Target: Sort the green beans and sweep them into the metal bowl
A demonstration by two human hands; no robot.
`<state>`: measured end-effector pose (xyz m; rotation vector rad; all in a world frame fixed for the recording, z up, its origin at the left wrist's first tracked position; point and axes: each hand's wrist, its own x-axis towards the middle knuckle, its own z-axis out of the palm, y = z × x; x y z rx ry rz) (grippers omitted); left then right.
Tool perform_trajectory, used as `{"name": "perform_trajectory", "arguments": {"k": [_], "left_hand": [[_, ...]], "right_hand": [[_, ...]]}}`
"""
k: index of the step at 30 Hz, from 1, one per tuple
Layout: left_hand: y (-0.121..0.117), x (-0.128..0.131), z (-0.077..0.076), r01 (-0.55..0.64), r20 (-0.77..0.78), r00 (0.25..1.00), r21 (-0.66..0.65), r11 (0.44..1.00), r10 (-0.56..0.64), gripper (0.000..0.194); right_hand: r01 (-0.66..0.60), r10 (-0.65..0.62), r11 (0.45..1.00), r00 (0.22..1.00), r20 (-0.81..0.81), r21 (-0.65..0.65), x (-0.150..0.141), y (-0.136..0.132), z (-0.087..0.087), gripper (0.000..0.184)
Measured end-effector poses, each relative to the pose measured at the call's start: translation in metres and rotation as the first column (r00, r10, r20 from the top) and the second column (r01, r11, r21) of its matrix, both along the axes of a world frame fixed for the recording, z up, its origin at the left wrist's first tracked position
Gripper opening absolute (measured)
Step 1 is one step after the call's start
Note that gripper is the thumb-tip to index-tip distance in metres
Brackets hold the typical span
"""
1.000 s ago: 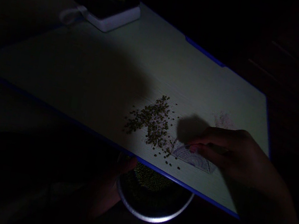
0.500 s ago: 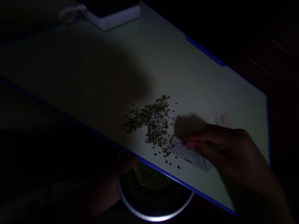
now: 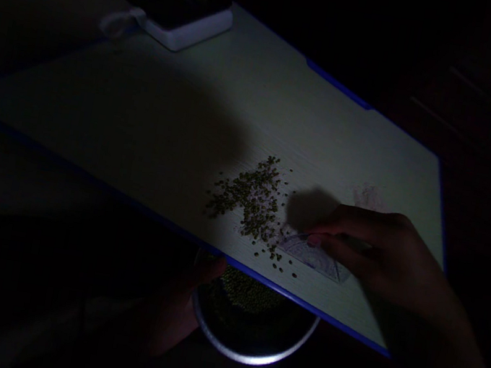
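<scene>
Between thumb and fingers my right hand (image 3: 372, 243) pinches a clear protractor (image 3: 313, 256), its straight edge down near the table top. Just left of it lies a loose patch of small green beans (image 3: 252, 198), with a few strays toward the near edge. My left hand (image 3: 185, 306) grips a metal bowl (image 3: 251, 359) by its left side, under the table's near edge. More green beans (image 3: 250, 292) lie inside the bowl. Part of the bowl is hidden by the table, and the left fingers are mostly in the dark.
The pale table (image 3: 248, 109) has a blue rim. On its far left corner stands a white box-like object with a dark top (image 3: 179, 19) and a strap loop (image 3: 116, 23). A pinkish smudge of powder or grains (image 3: 370, 195) lies beyond my right hand. The surroundings are very dark.
My right hand has shifted the protractor slightly left, toward the beans, and its tilt has altered a little. My left hand and the bowl have stayed in place.
</scene>
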<state>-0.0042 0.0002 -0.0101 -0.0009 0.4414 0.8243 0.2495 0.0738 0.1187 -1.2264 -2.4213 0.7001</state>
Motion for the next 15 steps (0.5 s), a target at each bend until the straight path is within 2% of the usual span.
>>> {"name": "perform_trajectory", "arguments": {"k": [4,9,15], "left_hand": [[-0.0005,0.0007,0.0020,-0.046,-0.051,0.998,0.025,0.999,0.047,0.016],[0.0004,-0.0001,0.0020,0.016,-0.051,0.999,0.020,1.000,-0.015,0.023],[0.0015,0.0004,-0.0027,0.023,-0.048,0.999,0.027,0.999,-0.022,0.021]], "right_hand": [[0.040,-0.040,0.999,0.999,-0.009,0.027,-0.0007,-0.0005,-0.0013,0.010],[0.004,-0.003,0.999,1.000,-0.024,0.041,-0.0008,-0.0006,-0.0028,0.011],[-0.034,0.035,0.999,0.998,-0.050,0.022,-0.0003,-0.0004,-0.0018,0.011]]}}
